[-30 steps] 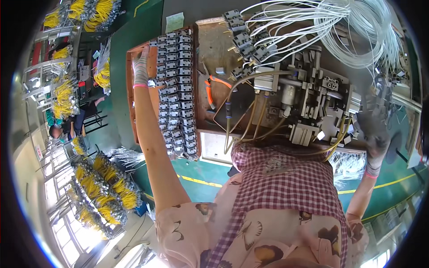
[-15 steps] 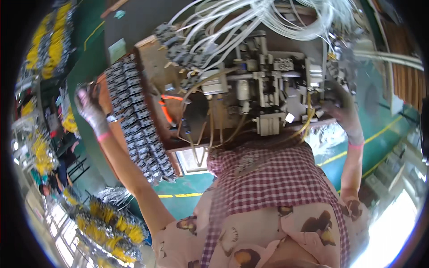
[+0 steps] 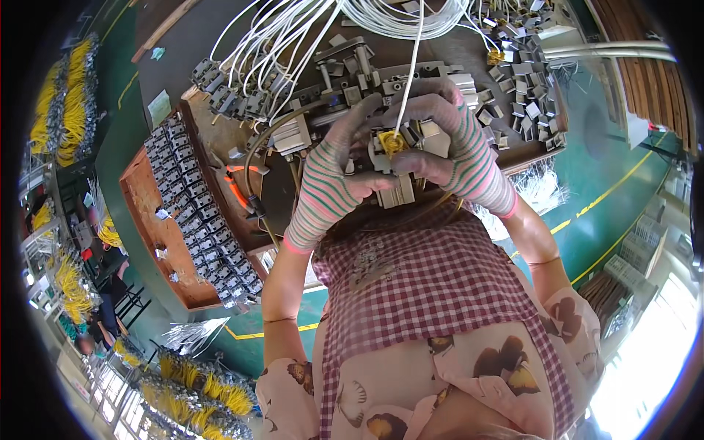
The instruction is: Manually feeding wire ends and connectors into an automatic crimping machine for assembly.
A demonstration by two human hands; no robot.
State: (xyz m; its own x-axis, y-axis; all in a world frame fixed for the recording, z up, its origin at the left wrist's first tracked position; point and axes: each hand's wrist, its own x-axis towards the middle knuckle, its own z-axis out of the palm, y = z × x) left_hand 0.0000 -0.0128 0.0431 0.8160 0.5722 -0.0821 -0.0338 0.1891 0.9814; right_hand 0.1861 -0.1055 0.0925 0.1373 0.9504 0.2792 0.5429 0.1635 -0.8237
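My hands, in striped gloves with dark fingers, meet over a metal fixture [image 3: 396,192] on the bench. Between them is a small yellow piece [image 3: 392,142] at the end of a white cable [image 3: 414,66], which runs up and away. My right hand [image 3: 455,139] curls its fingers and thumb around the yellow piece and a small grey metal part beside it. Curved in from the other side, my left hand [image 3: 330,172] has its thumb and fingertips close to the same piece. What lies between the left fingertips is partly hidden.
A wooden tray [image 3: 150,227] with rows of grey metal parts [image 3: 198,205] stands at left. Orange-handled pliers [image 3: 238,187] lie beside it. A bundle of white cables [image 3: 396,26] lies at the back, and loose metal pieces [image 3: 528,95] are scattered at the right.
Both hands have come in from the far left and right sides to the middle, over the fixture. The yellow piece with its white cable is now between them. The view has shifted slightly.
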